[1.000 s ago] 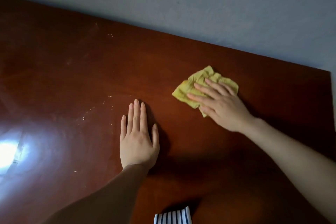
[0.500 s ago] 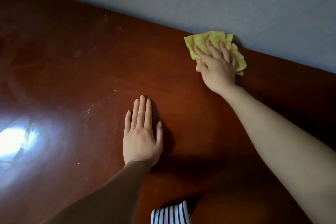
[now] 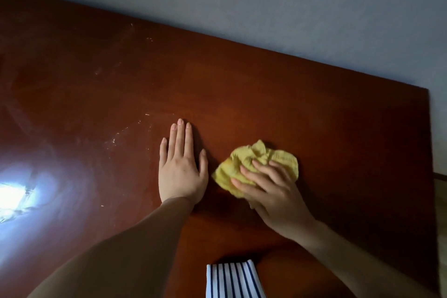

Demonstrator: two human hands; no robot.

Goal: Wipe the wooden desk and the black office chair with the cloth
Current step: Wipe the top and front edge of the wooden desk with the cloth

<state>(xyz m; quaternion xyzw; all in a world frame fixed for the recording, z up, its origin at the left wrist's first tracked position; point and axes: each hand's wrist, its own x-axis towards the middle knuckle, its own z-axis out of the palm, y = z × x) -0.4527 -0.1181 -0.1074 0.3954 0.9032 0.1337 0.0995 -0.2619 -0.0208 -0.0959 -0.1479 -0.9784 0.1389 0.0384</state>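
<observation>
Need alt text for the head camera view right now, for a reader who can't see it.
A right hand presses a crumpled yellow cloth onto a glossy reddish-brown wooden desk, while the left hand rests flat beside it, not touching the cloth. Pale dusty specks mark the desk left of the hands, near a bright glare patch.

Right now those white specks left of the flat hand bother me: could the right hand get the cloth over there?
Probably not directly: the left hand lies flat between the cloth and the specks; the right hand must go around.
</observation>
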